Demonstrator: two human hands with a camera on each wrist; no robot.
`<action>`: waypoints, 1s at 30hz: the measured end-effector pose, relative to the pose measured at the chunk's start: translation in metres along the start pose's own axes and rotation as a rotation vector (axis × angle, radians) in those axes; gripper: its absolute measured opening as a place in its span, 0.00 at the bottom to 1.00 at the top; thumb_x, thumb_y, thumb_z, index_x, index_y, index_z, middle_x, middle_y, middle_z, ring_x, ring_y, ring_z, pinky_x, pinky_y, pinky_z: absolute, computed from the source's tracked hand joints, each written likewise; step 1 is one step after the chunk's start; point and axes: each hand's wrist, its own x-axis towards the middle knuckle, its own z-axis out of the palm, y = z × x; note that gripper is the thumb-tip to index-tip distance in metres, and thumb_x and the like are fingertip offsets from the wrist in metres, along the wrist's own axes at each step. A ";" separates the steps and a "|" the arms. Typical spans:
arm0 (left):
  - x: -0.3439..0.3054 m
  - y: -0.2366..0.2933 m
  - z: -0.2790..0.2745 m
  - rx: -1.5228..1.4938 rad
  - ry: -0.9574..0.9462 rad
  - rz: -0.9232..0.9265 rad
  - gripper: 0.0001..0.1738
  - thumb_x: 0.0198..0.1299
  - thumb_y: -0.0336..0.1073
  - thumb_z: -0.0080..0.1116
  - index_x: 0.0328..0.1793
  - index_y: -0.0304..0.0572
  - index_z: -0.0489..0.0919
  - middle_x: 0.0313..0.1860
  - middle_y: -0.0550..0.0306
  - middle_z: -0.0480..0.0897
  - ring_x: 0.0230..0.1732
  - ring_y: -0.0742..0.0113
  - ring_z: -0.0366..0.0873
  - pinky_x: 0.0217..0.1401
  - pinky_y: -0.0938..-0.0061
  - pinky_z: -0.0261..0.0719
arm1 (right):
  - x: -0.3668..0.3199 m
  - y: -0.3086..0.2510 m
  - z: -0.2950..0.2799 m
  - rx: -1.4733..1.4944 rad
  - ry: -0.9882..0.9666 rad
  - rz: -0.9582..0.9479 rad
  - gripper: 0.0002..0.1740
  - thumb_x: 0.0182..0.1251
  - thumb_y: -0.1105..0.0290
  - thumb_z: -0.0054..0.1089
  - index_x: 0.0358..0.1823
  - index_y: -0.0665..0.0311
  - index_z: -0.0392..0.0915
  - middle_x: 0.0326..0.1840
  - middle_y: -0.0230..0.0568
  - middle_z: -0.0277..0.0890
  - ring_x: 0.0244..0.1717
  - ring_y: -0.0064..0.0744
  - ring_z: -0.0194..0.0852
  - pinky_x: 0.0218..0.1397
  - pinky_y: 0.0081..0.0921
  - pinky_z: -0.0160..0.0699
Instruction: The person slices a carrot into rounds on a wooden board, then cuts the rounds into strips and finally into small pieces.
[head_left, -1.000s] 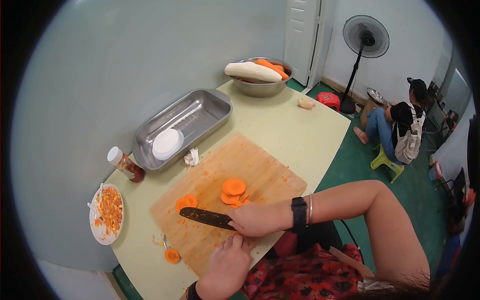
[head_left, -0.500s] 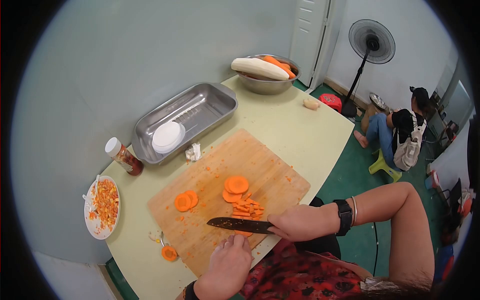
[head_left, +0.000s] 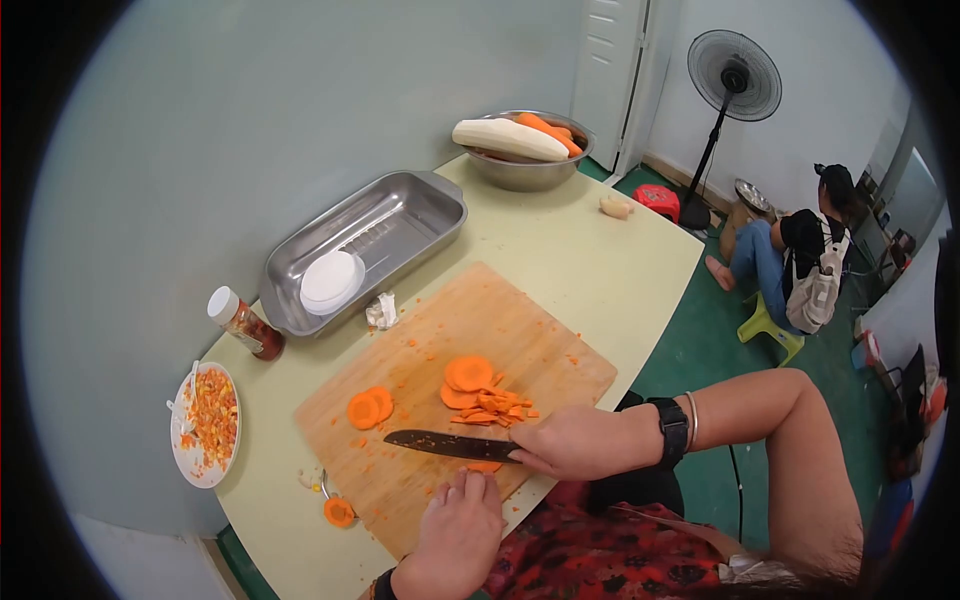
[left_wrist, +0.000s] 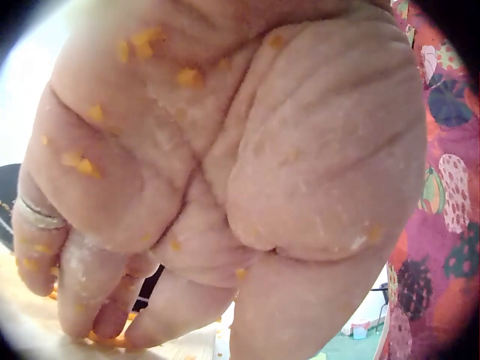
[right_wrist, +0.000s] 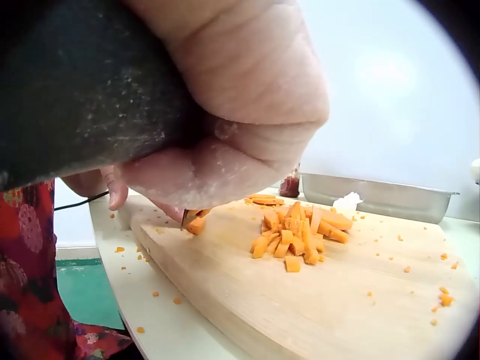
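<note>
My right hand (head_left: 565, 442) grips the handle of a dark-bladed kitchen knife (head_left: 440, 443), its blade pointing left across the wooden cutting board (head_left: 420, 370). Just below the blade, the fingertips of my left hand (head_left: 455, 535) press on a carrot slice (head_left: 485, 466), largely hidden. In the left wrist view its palm (left_wrist: 225, 150) faces the camera with orange carrot bits stuck to it. Cut carrot sticks (right_wrist: 296, 232) lie in a heap beyond the knife. Round carrot slices (head_left: 468, 373) lie against that heap, and more slices (head_left: 370, 408) rest at the board's left.
Behind the board stands a steel tray (head_left: 410, 215) holding a white lid (head_left: 332, 281). A bowl (head_left: 525, 177) of vegetables sits at the back. At the left are a jar (head_left: 245, 323) and a plate (head_left: 233, 440) of diced food. A peeler (head_left: 325, 485) lies beside the board.
The knife has moved right, away from the slices at the left, then slightly back left. The left hand stays by the board's near edge. More of the cut carrot heap shows now.
</note>
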 end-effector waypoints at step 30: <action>-0.004 0.005 -0.003 -0.128 0.129 -0.047 0.13 0.56 0.29 0.52 0.46 0.28 0.73 0.38 0.43 0.71 0.40 0.49 0.73 0.45 0.61 0.72 | 0.047 0.001 0.013 0.039 -0.112 -0.100 0.12 0.69 0.65 0.50 0.38 0.70 0.71 0.26 0.55 0.77 0.30 0.58 0.79 0.32 0.48 0.77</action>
